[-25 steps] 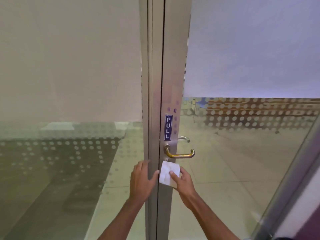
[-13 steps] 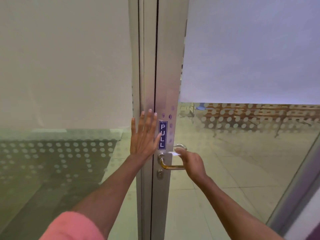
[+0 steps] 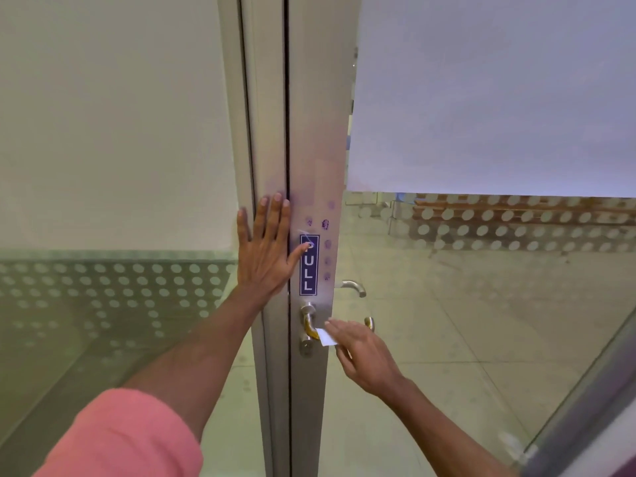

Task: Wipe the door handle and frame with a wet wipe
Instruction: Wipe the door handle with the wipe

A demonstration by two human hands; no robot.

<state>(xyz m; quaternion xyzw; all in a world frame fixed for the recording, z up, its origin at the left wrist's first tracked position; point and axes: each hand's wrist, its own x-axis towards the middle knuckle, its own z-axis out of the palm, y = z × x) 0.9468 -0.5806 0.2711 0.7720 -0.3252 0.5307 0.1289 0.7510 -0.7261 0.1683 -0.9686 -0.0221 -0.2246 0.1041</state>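
A brass-coloured lever door handle (image 3: pixel 310 323) juts from the silver metal door frame (image 3: pixel 315 160), just under a blue PULL sticker (image 3: pixel 308 265). My right hand (image 3: pixel 363 352) lies over the handle's bar and presses a white wet wipe (image 3: pixel 326 337) onto it; only the wipe's left corner shows. My left hand (image 3: pixel 266 251) is flat against the frame with fingers spread, the thumb tip touching the sticker. Purple smudges (image 3: pixel 327 235) dot the frame beside the sticker. A keyhole cylinder (image 3: pixel 305 347) sits below the handle.
Glass panels with frosted film and dot bands flank the frame on the left (image 3: pixel 113 287) and right (image 3: pixel 499 222). A second silver handle (image 3: pixel 354 287) shows through the glass on the door's far side. A grey frame post (image 3: pixel 585 407) slants at lower right.
My left hand rose from below the handle to flat on the frame beside the sticker. My right hand carried the wipe up from the frame onto the handle and has slid along its bar.
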